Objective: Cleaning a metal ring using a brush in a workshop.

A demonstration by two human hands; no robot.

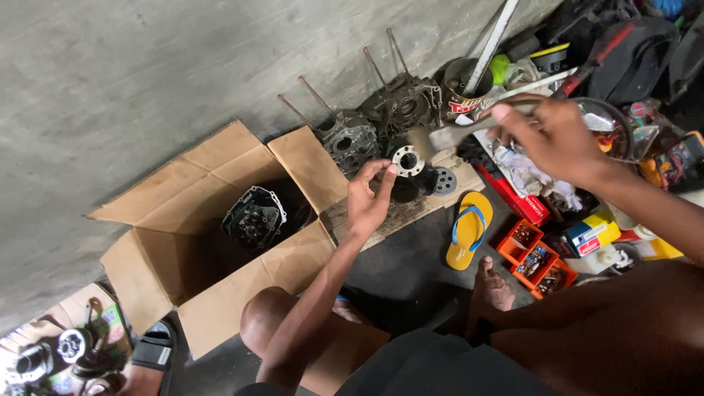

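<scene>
Engine parts and boxes ranged along a wall on the floor.

An open cardboard box [220, 249] sits at left with an engine part [253, 216] inside it. Right of the box, two engine cases [381, 117] stand against the wall [147, 73], with a wooden board [400, 213] before them. A sandal [469, 229] lies right of the board, then small trays [532, 257] of parts. A can [458, 84] stands behind, right of the cases.

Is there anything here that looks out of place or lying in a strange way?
One thing: a single yellow flip-flop lies on the floor among engine parts, beside the orange parts trays, without its pair next to it. The left hand holds a round metal plate normally.
</scene>
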